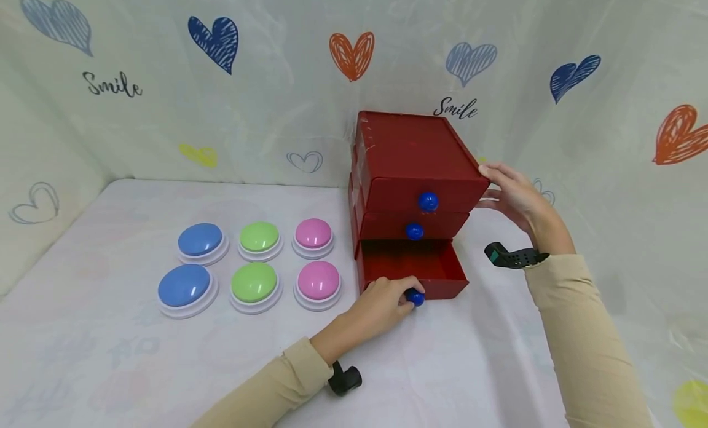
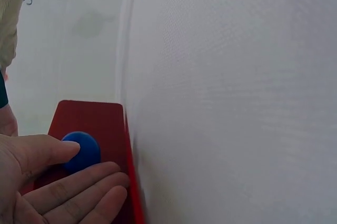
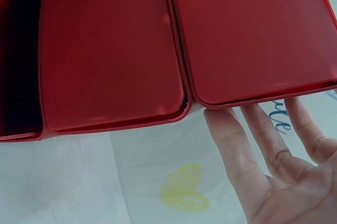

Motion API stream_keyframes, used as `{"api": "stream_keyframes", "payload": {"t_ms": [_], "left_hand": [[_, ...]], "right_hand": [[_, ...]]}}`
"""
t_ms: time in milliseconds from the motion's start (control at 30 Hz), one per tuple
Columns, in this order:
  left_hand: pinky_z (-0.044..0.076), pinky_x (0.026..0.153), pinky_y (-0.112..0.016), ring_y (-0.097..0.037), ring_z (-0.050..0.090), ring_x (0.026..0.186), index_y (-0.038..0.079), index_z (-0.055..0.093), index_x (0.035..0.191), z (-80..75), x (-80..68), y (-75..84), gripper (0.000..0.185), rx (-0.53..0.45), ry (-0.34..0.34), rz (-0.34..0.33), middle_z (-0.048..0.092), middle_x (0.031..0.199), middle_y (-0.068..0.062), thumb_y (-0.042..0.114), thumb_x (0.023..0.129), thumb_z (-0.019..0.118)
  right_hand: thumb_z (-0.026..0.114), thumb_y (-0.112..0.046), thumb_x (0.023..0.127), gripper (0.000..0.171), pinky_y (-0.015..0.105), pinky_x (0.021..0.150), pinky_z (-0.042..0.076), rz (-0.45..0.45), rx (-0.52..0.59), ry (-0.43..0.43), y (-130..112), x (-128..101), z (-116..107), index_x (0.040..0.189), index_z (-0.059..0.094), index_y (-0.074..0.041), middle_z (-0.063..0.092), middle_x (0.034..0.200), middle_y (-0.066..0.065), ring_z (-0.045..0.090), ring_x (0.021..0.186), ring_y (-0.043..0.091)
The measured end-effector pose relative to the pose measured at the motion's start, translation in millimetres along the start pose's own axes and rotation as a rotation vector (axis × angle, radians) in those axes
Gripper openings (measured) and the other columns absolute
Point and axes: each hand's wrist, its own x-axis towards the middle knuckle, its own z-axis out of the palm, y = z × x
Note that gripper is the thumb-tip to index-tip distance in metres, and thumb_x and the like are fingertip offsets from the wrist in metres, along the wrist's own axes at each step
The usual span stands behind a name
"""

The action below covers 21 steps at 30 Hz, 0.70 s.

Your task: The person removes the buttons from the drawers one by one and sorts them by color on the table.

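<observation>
A red drawer box [image 1: 409, 145] with three stacked drawers stands against the back curtain. Its bottom drawer [image 1: 445, 288] is pulled out, with the red inside showing. My left hand [image 1: 378, 304] pinches that drawer's blue knob [image 1: 417, 299] between thumb and index finger; the left wrist view shows the thumb against the round knob [image 2: 83, 153], other fingers below it. On the box's right side, near the top front edge, my right hand [image 1: 517, 197] rests its fingertips. From the right wrist, the fingers [image 3: 229, 145] look fairly straight against the red side. Both upper drawers are closed.
To the left on the white table [image 1: 99, 354] stand two blue push buttons [image 1: 184, 285], two green ones [image 1: 254, 282] and two pink ones [image 1: 318, 280], each on a white base. A curtain [image 1: 276, 108] with printed hearts hangs behind and at the sides.
</observation>
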Motion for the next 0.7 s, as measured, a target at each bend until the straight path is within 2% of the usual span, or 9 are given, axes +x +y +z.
{"api": "stream_keyframes", "payload": {"t_ms": [367,700], "left_hand": [[0.045,0.062,-0.011,-0.006,0.054,0.071,0.022,0.063,0.112,-0.3,9.3,-5.2,0.027,-0.019,0.027,-0.014,0.068,0.094,0.000,0.015,0.086,0.066],[0.048,0.067,-0.013,-0.009,0.055,0.077,0.022,0.062,0.114,-6.7,19.5,-9.5,0.029,-0.044,-0.009,-0.037,0.066,0.096,-0.001,0.013,0.086,0.066]], "right_hand": [[0.055,-0.038,0.091,0.039,0.022,0.074,0.054,0.000,-0.007,0.008,-2,-2,2,0.123,0.043,-0.019,0.055,0.108,-0.009,0.061,0.088,0.010],[0.055,-0.037,0.092,0.038,0.022,0.074,0.054,-0.002,-0.006,0.010,0,-1,0,0.123,0.043,-0.020,0.054,0.109,-0.008,0.061,0.089,0.010]]}}
